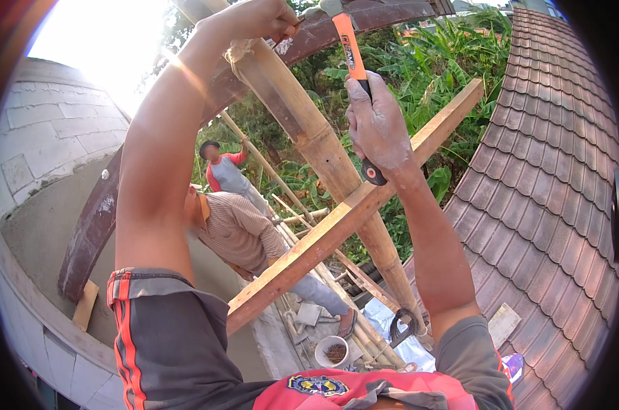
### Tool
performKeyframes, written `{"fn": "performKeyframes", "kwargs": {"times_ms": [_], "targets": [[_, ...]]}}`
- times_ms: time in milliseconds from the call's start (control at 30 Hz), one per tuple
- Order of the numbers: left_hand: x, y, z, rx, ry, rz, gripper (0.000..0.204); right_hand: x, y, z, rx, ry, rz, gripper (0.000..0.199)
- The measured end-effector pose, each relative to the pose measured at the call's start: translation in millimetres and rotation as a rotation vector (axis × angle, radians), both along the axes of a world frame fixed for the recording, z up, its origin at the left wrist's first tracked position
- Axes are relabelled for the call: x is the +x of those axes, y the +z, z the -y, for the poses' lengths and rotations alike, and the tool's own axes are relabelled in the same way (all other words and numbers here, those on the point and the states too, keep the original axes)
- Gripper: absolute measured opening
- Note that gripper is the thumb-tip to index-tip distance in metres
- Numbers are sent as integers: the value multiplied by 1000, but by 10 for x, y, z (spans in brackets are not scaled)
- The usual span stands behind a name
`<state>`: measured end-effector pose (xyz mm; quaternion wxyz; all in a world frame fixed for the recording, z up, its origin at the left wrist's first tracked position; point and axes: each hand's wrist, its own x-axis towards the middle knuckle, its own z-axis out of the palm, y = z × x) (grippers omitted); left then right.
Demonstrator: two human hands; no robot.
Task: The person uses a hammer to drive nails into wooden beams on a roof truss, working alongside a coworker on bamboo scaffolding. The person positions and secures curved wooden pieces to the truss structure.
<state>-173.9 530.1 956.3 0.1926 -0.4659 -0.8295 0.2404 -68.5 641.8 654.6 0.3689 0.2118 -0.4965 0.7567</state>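
Note:
My right hand (380,123), dusted with pale powder, grips the black handle of a claw hammer (350,44) with an orange shaft. The hammer's metal head is at the top edge, just right of my left hand (268,19). That hand is raised high, its fingertips pinched on a thin dark nail (298,23) beside a long brown beam (323,33). Below it, a thick bamboo pole (316,137) slants down, with a pale tie round its upper part. A squared wooden beam (323,236) crosses the pole under my right wrist.
Two people, one in a striped shirt (237,222) and one in a red-and-grey shirt (229,174), are below left among bamboo poles. A white bucket (332,352) stands low down. A tiled roof (535,205) slopes on the right; a block wall (56,126) rises left.

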Motion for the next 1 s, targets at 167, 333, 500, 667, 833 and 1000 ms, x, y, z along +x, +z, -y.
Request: {"fn": "performKeyframes", "kwargs": {"times_ms": [167, 333, 500, 667, 833, 1000], "targets": [[44, -39, 31, -42, 55, -66, 13, 218, -55, 38, -324, -112, -207, 31], [-26, 45, 65, -3, 8, -46, 11, 135, -27, 138, -193, -208, -102, 32], [177, -43, 17, -39, 13, -69, 10, 232, -180, -4, 39, -345, -39, 35], [70, 74, 73, -162, -97, -20, 11, 496, 99, 235, -630, -208, -391, 33], [241, 38, -7, -170, -6, -72, 17, -87, -326, 208, 189, -476, -39, 28], [262, 70, 414, 252, 53, -195, 51, 157, -535, 153, -63, -260, -45, 22]]}}
